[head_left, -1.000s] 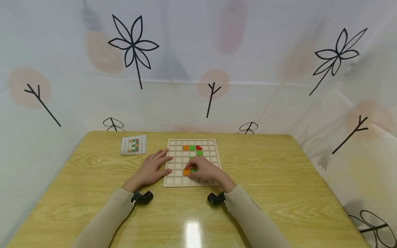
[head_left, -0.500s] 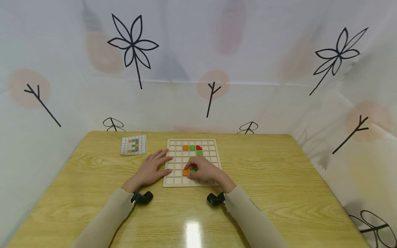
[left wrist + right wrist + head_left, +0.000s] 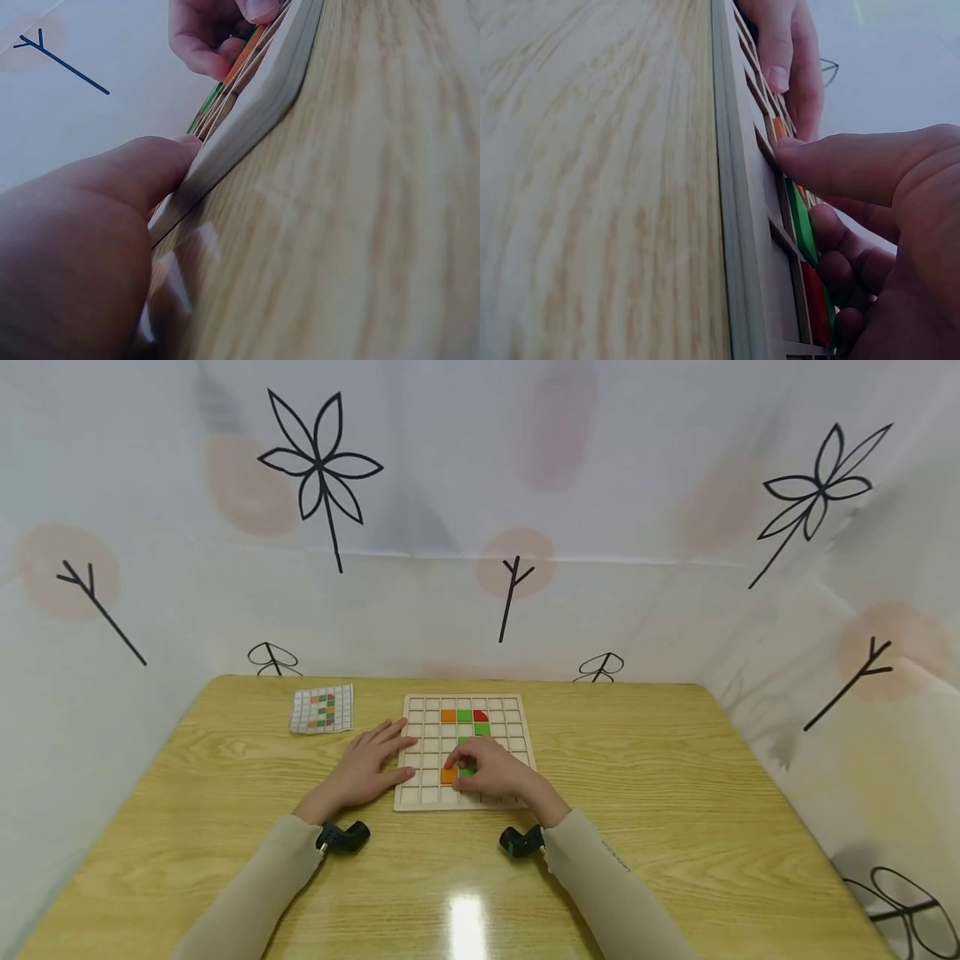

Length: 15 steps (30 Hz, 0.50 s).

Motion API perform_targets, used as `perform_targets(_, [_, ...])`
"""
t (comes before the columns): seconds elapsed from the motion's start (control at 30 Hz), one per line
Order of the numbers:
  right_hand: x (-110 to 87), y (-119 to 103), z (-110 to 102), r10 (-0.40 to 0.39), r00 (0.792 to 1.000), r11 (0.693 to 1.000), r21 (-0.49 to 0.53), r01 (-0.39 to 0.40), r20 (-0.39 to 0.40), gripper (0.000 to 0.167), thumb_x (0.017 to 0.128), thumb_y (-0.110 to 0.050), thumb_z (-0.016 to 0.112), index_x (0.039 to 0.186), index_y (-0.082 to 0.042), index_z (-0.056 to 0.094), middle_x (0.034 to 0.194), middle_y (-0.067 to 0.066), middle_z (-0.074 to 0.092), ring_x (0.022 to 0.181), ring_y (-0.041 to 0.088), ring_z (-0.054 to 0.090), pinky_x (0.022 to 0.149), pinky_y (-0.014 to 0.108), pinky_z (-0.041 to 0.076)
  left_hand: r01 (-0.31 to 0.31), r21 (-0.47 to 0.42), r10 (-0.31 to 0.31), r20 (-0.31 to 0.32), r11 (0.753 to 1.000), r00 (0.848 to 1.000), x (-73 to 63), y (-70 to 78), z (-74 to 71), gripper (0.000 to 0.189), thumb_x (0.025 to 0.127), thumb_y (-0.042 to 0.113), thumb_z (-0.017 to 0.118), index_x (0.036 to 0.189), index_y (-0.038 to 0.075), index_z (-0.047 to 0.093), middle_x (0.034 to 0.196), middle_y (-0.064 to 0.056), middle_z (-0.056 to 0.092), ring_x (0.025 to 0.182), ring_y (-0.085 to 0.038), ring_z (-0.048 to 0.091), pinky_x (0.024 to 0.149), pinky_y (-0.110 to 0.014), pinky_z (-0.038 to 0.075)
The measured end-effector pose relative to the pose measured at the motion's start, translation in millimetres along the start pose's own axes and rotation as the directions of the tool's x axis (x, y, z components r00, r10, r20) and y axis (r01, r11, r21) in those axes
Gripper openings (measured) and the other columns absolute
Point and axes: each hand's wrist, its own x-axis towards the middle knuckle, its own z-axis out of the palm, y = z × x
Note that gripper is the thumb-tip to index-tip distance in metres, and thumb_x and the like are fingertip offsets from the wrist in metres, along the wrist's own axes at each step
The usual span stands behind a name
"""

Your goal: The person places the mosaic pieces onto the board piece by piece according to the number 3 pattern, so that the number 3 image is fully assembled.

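Observation:
A wooden grid board (image 3: 417, 804) lies on the table in the head view, with coloured tiles in its cells. My right hand (image 3: 491, 768) is over its lower part, thumb and index finger pinching an orange square tile (image 3: 448, 776) at its near and far edges. In the right wrist view a green tile (image 3: 801, 225) and a red tile (image 3: 814, 304) lie in cells under that hand. My left hand (image 3: 365, 768) rests spread at the board's left side, fingertips over the rim. Its thumb (image 3: 161, 161) presses on the rim in the left wrist view.
A paper card (image 3: 321, 710) with a printed coloured grid lies at the back left of the wooden table (image 3: 637, 827). Along the board's far row sit an orange tile (image 3: 448, 717), a green tile (image 3: 465, 717) and a rounded red tile (image 3: 481, 717). A patterned cloth (image 3: 420, 627) hangs behind.
The orange tile under my right fingers has shifted very slightly to the left. Both hands otherwise keep their places on the board.

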Motion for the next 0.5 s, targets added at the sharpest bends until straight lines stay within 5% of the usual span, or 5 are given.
perform_targets(0.5, [-3.0, 1.2, -6.8, 0.036, 0.999, 0.999, 0.016, -0.036, -0.018, 0.021, 0.092, -0.012, 0.072, 0.113, -0.013, 0.071, 0.097, -0.007, 0.063, 0.087, 0.012, 0.057, 0.081, 0.031, 0.049, 0.001, -0.018, -0.001, 0.0, 1.0, 1.0, 1.8, 3.4, -1.7, 0.056, 0.098, 0.045, 0.062, 0.145, 0.015, 0.055, 0.162, -0.01, 0.027, 0.149, -0.036, 0.018, 0.113, -0.066, 0.013])
